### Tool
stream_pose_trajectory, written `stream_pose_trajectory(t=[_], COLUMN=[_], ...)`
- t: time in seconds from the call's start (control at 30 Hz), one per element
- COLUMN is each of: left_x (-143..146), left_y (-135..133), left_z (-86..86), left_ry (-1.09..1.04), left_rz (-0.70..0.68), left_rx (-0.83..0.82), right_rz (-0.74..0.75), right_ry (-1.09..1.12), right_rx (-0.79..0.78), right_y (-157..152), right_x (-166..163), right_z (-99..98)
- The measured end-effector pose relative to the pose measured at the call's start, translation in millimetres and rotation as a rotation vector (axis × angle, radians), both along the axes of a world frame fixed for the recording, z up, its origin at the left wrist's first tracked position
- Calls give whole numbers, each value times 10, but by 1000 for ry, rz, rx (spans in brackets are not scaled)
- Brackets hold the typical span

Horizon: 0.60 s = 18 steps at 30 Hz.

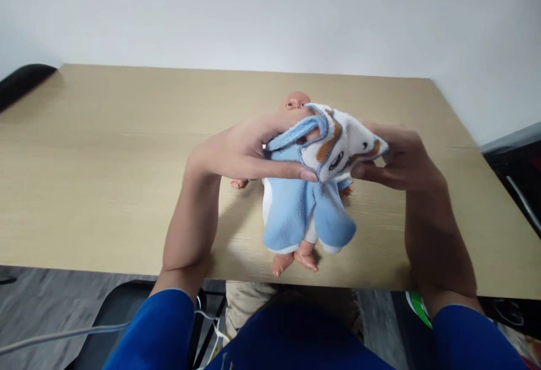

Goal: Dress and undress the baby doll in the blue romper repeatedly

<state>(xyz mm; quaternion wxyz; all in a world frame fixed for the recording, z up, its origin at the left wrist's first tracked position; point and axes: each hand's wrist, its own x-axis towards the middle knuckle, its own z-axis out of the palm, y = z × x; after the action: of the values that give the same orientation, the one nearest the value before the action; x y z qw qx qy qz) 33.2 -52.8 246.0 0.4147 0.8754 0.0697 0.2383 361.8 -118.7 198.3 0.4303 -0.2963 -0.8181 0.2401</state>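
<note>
A baby doll (296, 99) lies on its back on the table, its feet toward me. Over its body hangs a light blue and white plush garment (287, 212); one doll hand sticks out at the left and both bare feet show below. Above the doll's chest, the garment's white hood (344, 142), with an embroidered animal face, is held up between my hands. My left hand (249, 147) grips its blue-trimmed edge, thumb pressed along the front. My right hand (395, 156) pinches the other side of the hood. The doll's lower face and chest are hidden behind the fabric.
The wooden table (105, 190) reaches back to a white wall. A black chair (114, 308) stands below its front edge at the left, with a grey cable (67, 333) crossing it. Dark objects stand beside the table at the right.
</note>
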Motion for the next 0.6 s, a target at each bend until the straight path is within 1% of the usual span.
stream_pose_trajectory(t=[0.07,0.13,0.2,0.23,0.27,0.33,0.37,0.4,0.43,0.47,0.53,0.57,0.6], left_x=[1,0,13,26,41,66,68,60,39,9,-65,-97,-117], left_y=[10,26,40,43,43,35,31,30,34,46,88,115,142], left_z=[-4,-21,-40,-46,-49,-50,-51,-55,-63,-77,-123,-153,-184], left_ry=[38,91,117,106,78,-19,-54,-65,-55,-24,58,81,82], left_rz=[-41,-64,-64,-62,-60,-68,-83,-96,-102,-97,-70,-50,-36], left_rx=[-15,-32,-26,-15,-3,11,9,2,-5,-6,11,27,42], right_rz=[1,-70,-85,-52,13,204,286,345,369,354,268,227,192], right_ry=[51,196,271,246,180,-7,-82,-120,-118,-77,60,117,151], right_rx=[-43,-20,-14,-49,-104,-212,-241,-235,-204,-158,-78,-73,-103], right_y=[24,29,38,49,64,101,119,132,139,138,114,95,75], right_x=[70,93,76,58,38,-6,-24,-39,-48,-53,-59,-67,-84], right_z=[-44,-76,-91,-92,-90,-78,-70,-60,-50,-39,-26,-26,-33])
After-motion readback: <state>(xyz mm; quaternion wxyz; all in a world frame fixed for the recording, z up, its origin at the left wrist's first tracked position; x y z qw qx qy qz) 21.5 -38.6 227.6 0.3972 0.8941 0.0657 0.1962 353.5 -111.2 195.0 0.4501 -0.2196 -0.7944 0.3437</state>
